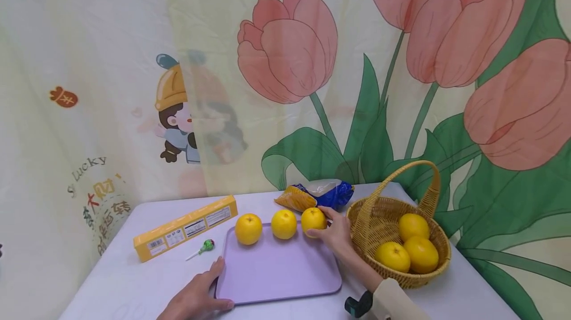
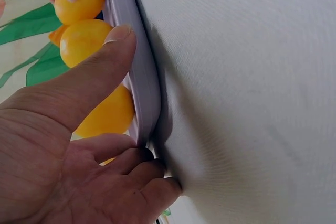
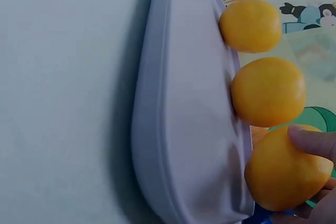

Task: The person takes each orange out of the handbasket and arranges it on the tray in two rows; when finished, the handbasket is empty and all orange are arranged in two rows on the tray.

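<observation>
A lilac tray (image 1: 278, 273) lies on the table, with three oranges in a row along its back edge: a left orange (image 1: 248, 229), a middle orange (image 1: 283, 224) and a right orange (image 1: 314, 221). My right hand (image 1: 335, 233) grips the right orange from its right side, thumb in front, as the right wrist view also shows. At the tray's front left corner, my left hand (image 1: 198, 290) holds the rim between thumb and fingers. In the left wrist view the thumb (image 2: 100, 72) lies across the tray's edge and the other fingers curl at its side.
Right of the tray stands a wicker basket (image 1: 370, 231) with a tall handle and three oranges (image 1: 414, 245) inside. Behind the tray lies a blue and yellow bag (image 1: 318, 193). Left of it are a long yellow box (image 1: 185, 228) and a green-wrapped lollipop (image 1: 206, 245). A printed curtain hangs behind.
</observation>
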Available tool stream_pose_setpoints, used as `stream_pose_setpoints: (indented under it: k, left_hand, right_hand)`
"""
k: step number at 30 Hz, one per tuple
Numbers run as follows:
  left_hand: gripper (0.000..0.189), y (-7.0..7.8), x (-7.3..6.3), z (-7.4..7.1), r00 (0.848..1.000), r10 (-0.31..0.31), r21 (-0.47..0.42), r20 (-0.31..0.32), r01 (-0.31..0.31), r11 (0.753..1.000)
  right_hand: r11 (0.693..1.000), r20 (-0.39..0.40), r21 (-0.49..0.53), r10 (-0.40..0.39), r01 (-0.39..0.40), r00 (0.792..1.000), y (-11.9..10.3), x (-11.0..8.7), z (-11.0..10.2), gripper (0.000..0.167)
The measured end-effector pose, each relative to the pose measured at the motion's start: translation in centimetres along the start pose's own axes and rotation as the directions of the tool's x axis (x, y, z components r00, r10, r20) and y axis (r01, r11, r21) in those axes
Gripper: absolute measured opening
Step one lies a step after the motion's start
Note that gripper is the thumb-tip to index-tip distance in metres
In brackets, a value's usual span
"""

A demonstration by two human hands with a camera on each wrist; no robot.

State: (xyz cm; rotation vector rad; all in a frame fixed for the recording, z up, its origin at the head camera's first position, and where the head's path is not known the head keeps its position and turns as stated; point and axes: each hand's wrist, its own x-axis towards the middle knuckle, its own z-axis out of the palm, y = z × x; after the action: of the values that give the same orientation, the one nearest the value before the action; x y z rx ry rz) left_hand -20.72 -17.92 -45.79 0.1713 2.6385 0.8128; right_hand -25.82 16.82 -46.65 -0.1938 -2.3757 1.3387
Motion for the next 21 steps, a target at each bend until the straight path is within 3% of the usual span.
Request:
stream_pose_setpoints:
  k: [9,21]
  left_hand:
    - [0.116,0.2,-0.1,0.0,1.0,-0.018,0.001,0.004,0.018,1.0]
    - [0.117,0.2,-0.1,0.0,1.0,-0.013,0.01,0.001,0.013,1.0]
  right_hand:
    - [0.995,0.004,-0.09,0.045,-0.045,0.999,0.4,0.6,1.1,0.076]
    - [0.996,0.021,-0.081,-0.032,0.034,0.999,1.1,0.6,0.8,0.08]
